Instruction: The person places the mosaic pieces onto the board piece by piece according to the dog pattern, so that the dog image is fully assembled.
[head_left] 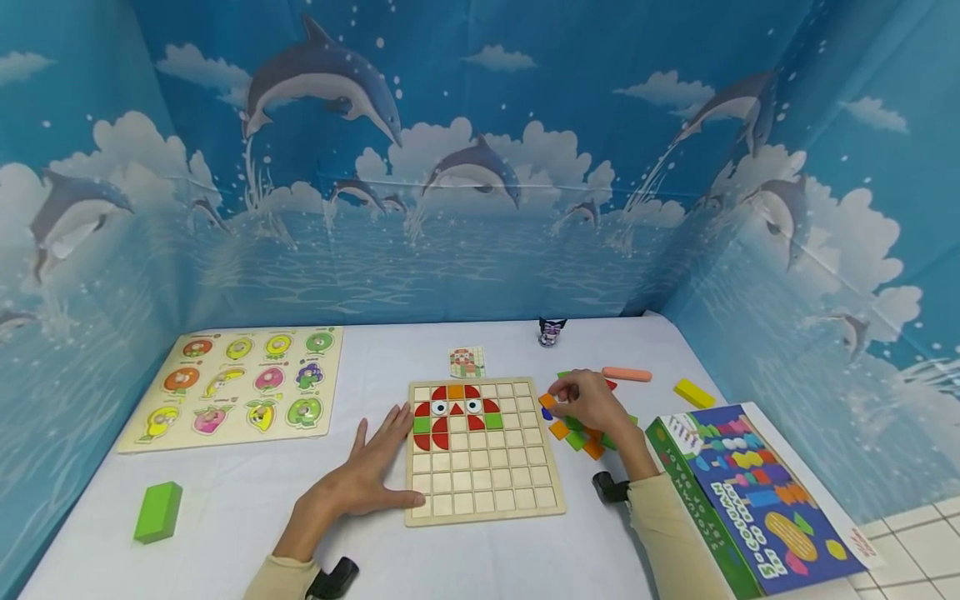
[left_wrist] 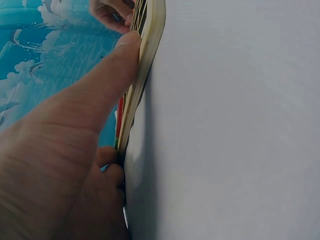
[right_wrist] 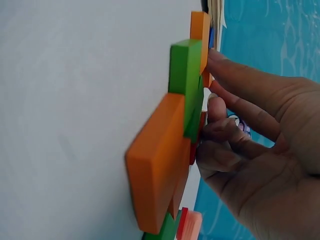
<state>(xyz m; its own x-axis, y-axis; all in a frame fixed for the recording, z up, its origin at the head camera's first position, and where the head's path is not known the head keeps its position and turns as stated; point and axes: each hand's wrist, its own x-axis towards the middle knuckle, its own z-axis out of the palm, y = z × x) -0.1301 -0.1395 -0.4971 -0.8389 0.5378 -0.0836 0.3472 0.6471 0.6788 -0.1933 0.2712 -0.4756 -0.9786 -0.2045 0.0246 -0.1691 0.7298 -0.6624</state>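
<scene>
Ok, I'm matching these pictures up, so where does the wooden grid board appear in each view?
Head: grid board at lower middle, seen from above.
Left wrist: nearly edge-on, upper part, just left of centre, with the left hand touching it.
Right wrist: apparently only a sliver of its edge, at the top, right of centre.
Shared landmark: the blue curtain.

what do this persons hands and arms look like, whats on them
The left hand and right hand are bare, with no gloves. The left sleeve and right sleeve are beige. A black device shows by the left cuff, another by the right.
</scene>
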